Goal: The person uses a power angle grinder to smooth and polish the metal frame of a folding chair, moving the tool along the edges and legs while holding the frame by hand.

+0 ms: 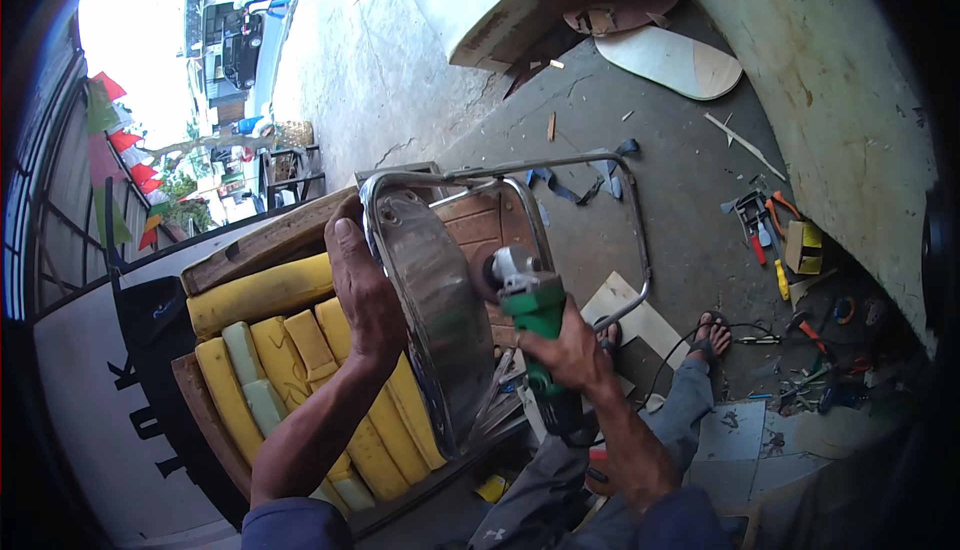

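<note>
A chair frame of bent chrome tube stands tilted before me, with a worn grey metal panel fixed in it. My left hand is closed along the left edge of that frame, its fingers partly hidden. In my right hand is a green angle grinder, gripped around its body. The grinder's round disc meets or nearly meets the right edge of the panel; whether it touches or spins I cannot tell. A brown board shows behind the tubing.
Yellow foam cushions lie stacked at the left. Hand tools, including pliers and a screwdriver, lie on the right floor near a small yellow box. A black cord runs by my sandalled foot. A pale rounded board lies farther off.
</note>
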Motion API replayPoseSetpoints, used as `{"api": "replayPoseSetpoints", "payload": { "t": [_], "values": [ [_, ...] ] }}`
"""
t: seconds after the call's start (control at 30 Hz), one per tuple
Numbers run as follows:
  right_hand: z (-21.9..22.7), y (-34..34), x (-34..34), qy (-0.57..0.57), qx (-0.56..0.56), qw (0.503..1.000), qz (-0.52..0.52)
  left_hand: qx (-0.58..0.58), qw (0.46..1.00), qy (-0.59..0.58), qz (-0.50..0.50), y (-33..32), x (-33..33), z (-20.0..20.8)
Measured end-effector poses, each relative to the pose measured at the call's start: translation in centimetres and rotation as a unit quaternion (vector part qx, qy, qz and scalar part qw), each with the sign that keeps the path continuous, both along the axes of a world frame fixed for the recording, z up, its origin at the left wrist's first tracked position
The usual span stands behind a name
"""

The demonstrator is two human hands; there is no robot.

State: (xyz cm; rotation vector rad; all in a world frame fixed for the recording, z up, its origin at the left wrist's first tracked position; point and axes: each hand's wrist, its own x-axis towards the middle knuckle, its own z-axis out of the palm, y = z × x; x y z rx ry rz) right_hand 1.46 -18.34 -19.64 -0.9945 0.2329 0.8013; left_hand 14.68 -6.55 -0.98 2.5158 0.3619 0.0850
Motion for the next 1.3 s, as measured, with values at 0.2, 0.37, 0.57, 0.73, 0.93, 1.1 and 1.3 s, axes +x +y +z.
{"api": "replayPoseSetpoints", "payload": {
  "t": [0.2, 0.37, 0.57, 0.73, 0.93, 1.1, 1.3],
  "values": [
    [2.9, -1.1, 0.5, -0.028, 0.139, 0.99, -0.024, 0.011, 1.0, -0.014, -0.02, 1.3, -0.3, -0.5],
    [1.2, -1.2, 1.0, -0.015, 0.05, 0.999, -0.007, 0.001, 1.0, 0.029, 0.002, -0.2, -0.5, 0.7],
    [3.3, -1.9, 1.6, -0.005, 0.109, 0.994, -0.005, -0.021, 1.0, 0.016, 0.005, -0.4, -0.1, 0.1],
    [3.2, -2.4, 2.9, -0.004, 0.05, 0.999, 0.011, -0.04, 0.999, 0.015, -0.001, 0.0, -0.1, 0.2],
    [2.5, -1.3, 2.3, -0.01, 0.117, 0.993, -0.025, 0.019, 1.0, 0.005, 0.0, 0.3, 0.1, -0.1],
    [1.0, -0.5, 3.6, -0.079, 0.064, 0.994, -0.039, -0.057, 0.998, 0.012, 0.032, 0.8, -0.2, 0.0],
    [0.9, -1.3, 5.7, -0.042, 0.081, 0.994, 0.054, -0.031, 0.999, -0.01, 0.017, 1.1, 0.2, -0.6]
  ]
}}
